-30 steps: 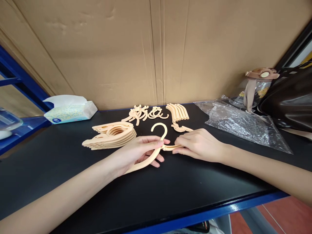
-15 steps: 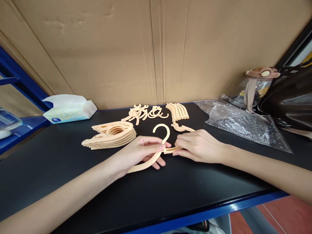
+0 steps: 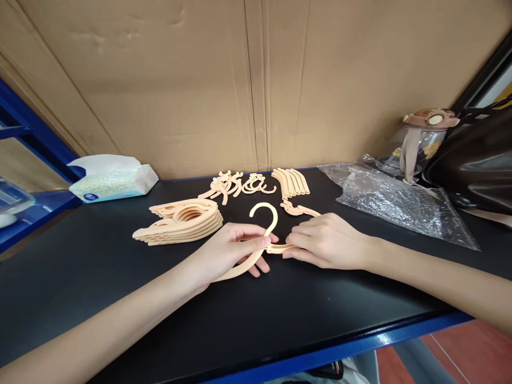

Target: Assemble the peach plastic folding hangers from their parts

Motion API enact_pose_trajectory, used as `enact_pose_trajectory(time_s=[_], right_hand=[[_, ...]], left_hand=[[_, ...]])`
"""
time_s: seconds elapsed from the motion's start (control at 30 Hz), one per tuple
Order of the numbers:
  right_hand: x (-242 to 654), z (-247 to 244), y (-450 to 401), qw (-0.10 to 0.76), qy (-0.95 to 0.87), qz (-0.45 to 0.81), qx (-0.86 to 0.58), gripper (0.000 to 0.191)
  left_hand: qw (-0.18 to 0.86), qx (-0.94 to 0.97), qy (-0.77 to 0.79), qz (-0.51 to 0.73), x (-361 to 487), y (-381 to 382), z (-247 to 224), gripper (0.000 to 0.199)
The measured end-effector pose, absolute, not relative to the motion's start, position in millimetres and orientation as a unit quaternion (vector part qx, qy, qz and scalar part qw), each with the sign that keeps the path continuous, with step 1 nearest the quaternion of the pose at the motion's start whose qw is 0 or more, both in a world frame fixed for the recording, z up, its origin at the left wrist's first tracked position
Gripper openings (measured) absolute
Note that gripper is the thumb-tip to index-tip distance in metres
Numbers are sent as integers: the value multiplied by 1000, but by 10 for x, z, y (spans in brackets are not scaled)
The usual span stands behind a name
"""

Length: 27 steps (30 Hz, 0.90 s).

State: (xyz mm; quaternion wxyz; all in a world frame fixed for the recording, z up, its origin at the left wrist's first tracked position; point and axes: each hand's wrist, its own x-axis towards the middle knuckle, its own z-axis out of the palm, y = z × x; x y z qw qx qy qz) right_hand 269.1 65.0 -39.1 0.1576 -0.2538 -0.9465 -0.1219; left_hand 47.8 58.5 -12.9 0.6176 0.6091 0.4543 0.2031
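Note:
My left hand [image 3: 244,246] pinches a beige plastic hanger piece [image 3: 269,213] whose curved hook points up and whose arm sweeps down to the left under the palm. My right hand [image 3: 320,242] grips a second piece, a grooved hanger arm [image 3: 279,248], with its far end hidden by the fingers. The two pieces meet at my left fingertips; whether they are locked together I cannot tell. Left of my hands lies a stack of folded hangers [image 3: 180,224]. Just beyond my right hand rests another loose hanger piece [image 3: 298,209].
Loose hook pieces [image 3: 226,184] and a row of hanger arms [image 3: 294,182] lie along the back of the black table [image 3: 256,330]. A tissue pack [image 3: 114,181] stands at left. Clear plastic bag [image 3: 404,205], bottle [image 3: 428,136] and dark bag [image 3: 476,160] occupy the right.
The grooved arm in my right hand has swung slightly downward against the hook piece. My left hand keeps its hold, nearly in place.

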Motion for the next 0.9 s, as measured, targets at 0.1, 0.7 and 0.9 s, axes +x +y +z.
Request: enact_pose_trajectory(time_s=[0.1, 0.7, 0.9], right_hand=[[2693, -376, 634, 148, -947, -107, -263, 43], [2690, -367, 646, 178, -944, -106, -255, 47], [2738, -373, 701, 157, -940, -133, -272, 42]], left_hand=[[602, 616, 464, 207, 490, 574, -103, 25], [604, 625, 452, 201, 488, 574, -114, 33], [651, 582, 447, 192, 446, 605, -98, 32]])
